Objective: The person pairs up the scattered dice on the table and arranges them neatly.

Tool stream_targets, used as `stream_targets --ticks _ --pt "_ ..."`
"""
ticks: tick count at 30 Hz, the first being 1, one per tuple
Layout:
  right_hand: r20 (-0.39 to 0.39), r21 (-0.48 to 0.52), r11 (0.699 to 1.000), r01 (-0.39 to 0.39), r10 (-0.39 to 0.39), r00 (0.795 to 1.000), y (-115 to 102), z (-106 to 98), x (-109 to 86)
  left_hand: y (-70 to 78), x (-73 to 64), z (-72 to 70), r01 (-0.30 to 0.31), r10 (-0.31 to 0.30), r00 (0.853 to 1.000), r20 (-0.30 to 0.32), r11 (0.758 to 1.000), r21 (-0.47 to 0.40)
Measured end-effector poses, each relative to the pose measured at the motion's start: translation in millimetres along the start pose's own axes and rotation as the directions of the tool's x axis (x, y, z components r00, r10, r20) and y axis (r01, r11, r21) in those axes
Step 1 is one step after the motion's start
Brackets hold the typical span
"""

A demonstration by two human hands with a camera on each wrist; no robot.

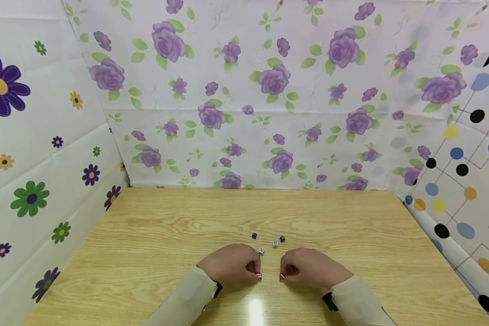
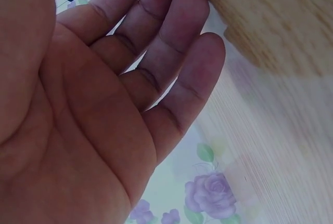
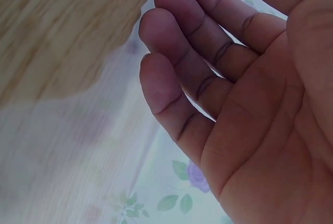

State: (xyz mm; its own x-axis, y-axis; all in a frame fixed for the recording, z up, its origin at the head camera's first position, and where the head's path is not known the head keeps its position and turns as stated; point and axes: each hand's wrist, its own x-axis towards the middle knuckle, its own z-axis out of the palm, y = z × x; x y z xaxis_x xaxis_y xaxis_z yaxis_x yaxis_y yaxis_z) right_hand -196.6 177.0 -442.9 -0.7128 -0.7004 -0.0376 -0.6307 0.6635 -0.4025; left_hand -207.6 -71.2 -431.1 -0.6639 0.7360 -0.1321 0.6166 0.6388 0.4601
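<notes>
At lower centre, seemingly white-dotted red dice, white dice and dark blue dice show against a wood-grained yellow-brown table, with purple-rose-patterned white cloth at top.

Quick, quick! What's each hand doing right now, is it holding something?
Left hand: closed, holding a red die between its fingers.
Right hand: closed, holding another red die the same way.

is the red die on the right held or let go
Held: the head view shows the right hand pinching that red die between thumb and finger.
</notes>
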Motion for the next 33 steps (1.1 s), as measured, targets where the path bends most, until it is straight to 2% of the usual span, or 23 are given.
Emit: stream_targets --ticks 9,25,33 --pt "-0.009 -0.001 0.999 0.039 -0.039 0.999 -1.2 3.1 1.0 2.3 0.6 1.8 0.008 -0.008 1.0 0.008 1.0 0.008" --pt "-0.012 -0.023 1.0 0.018 -0.019 1.0 -2.7 2.4 1.0 4.4 -2.0 1.7 0.039 -0.038 0.999 0.011 0.999 -0.018" --pt "0.001 -0.001 1.0 0.023 -0.023 1.0 -2.8 4.3 1.4 5.4 -0.1 4.0 0.033 -0.033 0.999 0.007 0.999 0.005"
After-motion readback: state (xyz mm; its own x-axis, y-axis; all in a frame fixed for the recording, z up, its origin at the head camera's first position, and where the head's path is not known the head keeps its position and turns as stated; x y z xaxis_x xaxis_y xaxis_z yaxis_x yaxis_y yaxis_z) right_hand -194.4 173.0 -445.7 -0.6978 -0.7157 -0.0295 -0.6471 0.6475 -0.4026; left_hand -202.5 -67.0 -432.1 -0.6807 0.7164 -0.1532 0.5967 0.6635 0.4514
